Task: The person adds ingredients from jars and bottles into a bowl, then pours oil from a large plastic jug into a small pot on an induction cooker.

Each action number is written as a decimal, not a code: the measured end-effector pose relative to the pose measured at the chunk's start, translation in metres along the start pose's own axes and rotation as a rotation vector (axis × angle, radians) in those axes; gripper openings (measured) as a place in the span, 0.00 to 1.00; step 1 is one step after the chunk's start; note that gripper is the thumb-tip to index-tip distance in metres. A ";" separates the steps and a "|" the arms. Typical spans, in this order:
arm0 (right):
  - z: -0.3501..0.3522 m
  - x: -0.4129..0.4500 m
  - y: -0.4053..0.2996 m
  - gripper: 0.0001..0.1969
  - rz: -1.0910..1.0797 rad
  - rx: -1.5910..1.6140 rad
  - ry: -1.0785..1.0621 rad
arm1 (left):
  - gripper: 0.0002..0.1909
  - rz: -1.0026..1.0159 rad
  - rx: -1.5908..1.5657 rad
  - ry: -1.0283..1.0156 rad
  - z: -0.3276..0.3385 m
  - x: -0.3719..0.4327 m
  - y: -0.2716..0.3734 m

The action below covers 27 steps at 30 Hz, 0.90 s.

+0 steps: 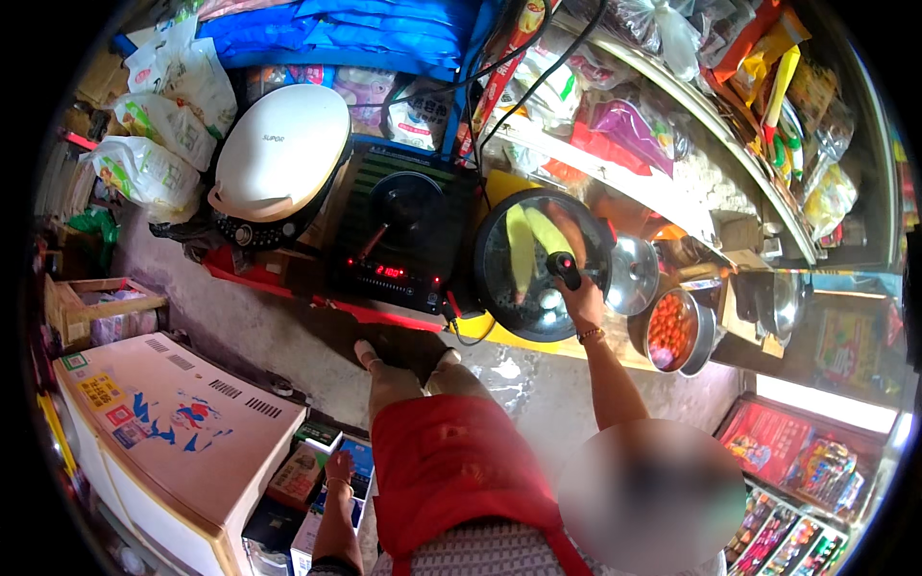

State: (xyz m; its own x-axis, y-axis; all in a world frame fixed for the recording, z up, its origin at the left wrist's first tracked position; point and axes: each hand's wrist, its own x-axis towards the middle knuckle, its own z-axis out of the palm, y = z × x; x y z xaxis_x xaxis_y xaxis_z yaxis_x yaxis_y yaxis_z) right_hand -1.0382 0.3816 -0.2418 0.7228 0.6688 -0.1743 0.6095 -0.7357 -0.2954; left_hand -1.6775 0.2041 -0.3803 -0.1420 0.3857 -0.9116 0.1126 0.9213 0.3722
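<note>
My right hand (581, 306) grips the black knob (564, 268) of a glass lid (497, 306) over a round dark pan. Two yellow ears of corn (520, 248) and a reddish-brown elongated food (565, 222) show through the glass. Left of the pan is a black induction cooker (346, 216) with lit red digits and no pot on it. My left hand (338, 468) hangs low beside stacked cardboard boxes (299, 471); its fingers are too small and dark to make out. A bracelet circles each wrist.
Left of the cooker stands a white-lidded Supor appliance (284, 155). Right of the pan are a metal lid (634, 277) and a steel bowl (691, 360) of small red tomatoes (671, 327). Cables (497, 79) hang above. A white chest freezer (180, 461) stands behind left; loaded shelves (655, 201) rise at right.
</note>
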 end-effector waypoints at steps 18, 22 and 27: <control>-0.007 -0.004 -0.022 0.26 0.003 -0.046 -0.078 | 0.11 0.106 0.113 -0.028 -0.016 0.036 0.014; -0.020 -0.002 -0.001 0.25 0.046 -0.040 -0.028 | 0.10 0.068 0.142 -0.063 0.016 0.017 0.056; -0.008 -0.003 -0.013 0.23 -0.007 0.010 -0.010 | 0.11 0.811 0.563 -0.295 -0.021 0.034 0.031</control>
State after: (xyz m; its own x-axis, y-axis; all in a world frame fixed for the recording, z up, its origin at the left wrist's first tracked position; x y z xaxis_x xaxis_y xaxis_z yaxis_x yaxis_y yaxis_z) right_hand -1.0461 0.3884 -0.2297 0.7149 0.6752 -0.1814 0.6116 -0.7297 -0.3058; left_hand -1.6998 0.2470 -0.3961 0.4207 0.7833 -0.4577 0.5225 0.2033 0.8281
